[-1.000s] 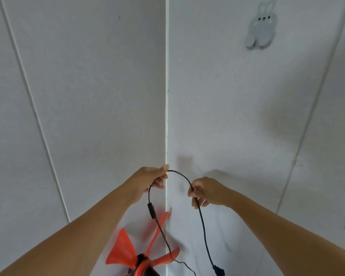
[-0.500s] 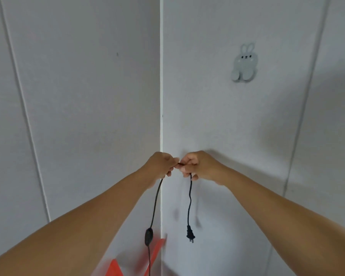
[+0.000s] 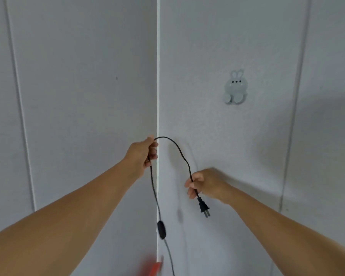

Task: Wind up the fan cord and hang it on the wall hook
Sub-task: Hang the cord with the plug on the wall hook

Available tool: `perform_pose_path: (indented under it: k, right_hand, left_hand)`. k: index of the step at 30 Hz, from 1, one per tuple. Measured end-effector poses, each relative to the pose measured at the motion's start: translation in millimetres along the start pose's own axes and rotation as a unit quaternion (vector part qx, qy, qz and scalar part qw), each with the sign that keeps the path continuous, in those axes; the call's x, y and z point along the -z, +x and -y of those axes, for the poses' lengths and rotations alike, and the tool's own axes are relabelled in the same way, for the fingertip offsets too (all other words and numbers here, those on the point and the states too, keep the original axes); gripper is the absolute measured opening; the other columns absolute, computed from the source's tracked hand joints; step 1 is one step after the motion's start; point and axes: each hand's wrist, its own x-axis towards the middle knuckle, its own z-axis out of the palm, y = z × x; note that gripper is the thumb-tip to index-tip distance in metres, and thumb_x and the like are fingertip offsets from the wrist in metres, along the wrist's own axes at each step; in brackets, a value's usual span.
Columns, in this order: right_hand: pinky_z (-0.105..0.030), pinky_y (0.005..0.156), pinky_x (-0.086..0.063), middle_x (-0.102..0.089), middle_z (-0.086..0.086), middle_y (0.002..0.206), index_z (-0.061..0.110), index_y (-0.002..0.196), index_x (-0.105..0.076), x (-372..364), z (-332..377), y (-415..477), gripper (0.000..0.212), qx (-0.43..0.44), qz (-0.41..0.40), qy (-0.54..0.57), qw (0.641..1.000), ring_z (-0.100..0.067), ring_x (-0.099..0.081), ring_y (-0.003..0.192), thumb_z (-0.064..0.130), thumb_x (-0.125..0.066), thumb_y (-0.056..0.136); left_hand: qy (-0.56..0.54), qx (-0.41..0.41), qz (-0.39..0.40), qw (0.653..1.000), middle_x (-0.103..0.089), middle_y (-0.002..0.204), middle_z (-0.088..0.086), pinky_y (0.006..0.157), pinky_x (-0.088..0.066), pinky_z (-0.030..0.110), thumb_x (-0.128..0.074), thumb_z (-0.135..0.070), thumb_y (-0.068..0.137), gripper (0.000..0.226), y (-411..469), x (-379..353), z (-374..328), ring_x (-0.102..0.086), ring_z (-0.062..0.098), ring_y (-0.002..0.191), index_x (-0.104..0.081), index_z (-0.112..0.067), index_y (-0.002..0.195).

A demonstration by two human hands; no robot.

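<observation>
I see a black cord (image 3: 179, 154) with a black plug (image 3: 204, 207) and a black inline switch (image 3: 161, 229) — all one shade. The wall (image 3: 78, 96) is pale grey-white. The rabbit-shaped hook (image 3: 235, 88) is light grey with tiny dark face dots. A blurred orange-red fan blade (image 3: 154, 268) shows at the bottom edge.

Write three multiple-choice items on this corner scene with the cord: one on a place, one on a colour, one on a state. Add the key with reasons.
1. Where is the rabbit hook?
A. Up and right of both hands
B. Below the plug
C. On the left-hand wall

2. What colour is the cord?
A. White
B. Black
C. Red

3. How is the plug?
A. In a socket
B. On the hook
C. Dangling below the right hand

Key: A, it sits on the right-hand wall above the left hand too; B, black throughout; C, prongs hang free.
</observation>
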Motion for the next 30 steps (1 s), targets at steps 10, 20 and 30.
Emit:
perform_pose_path:
  k: [10, 20, 30]
  right_hand:
    - [-0.013, 0.058, -0.049, -0.066, -0.005, 0.069, -0.005, 0.103, -0.072, 26, 48, 12, 0.021, 0.076, -0.087, -0.012, 0.993, -0.012, -0.061, 0.056, 0.01, -0.061, 0.094]
    - [-0.005, 0.055, -0.049, -0.069, 0.002, 0.07, 0.005, 0.092, -0.077, 57, 68, 2, 0.019, 0.07, -0.113, -0.003, 0.991, -0.004, -0.064, 0.064, 0.018, -0.064, 0.093]
    - [-0.02, 0.059, -0.046, -0.071, -0.001, 0.078, 0.013, 0.098, -0.075, 87, 98, -16, 0.012, 0.021, -0.127, 0.086, 0.988, -0.003, -0.069, 0.065, 0.016, -0.073, 0.086]
  left_hand:
    - [0.254, -0.034, 0.101, 0.961, -0.055, 0.066, -0.004, 0.063, -0.033, 0.025, -0.054, -0.05, 0.09, 0.037, -7, -17, -4, -0.052, 0.013, 0.064, -0.071, -0.018, 0.082]
    - [0.247, -0.105, 0.128, 0.955, -0.049, 0.062, 0.0, 0.057, -0.037, 0.022, -0.065, -0.028, 0.089, 0.023, 1, -43, -35, -0.045, 0.014, 0.059, -0.069, -0.008, 0.081]
    - [0.065, -0.149, 0.062, 0.985, -0.047, 0.065, 0.001, 0.066, -0.039, 0.026, -0.062, -0.034, 0.09, 0.031, 9, -71, -47, -0.045, 0.016, 0.064, -0.068, -0.004, 0.088]
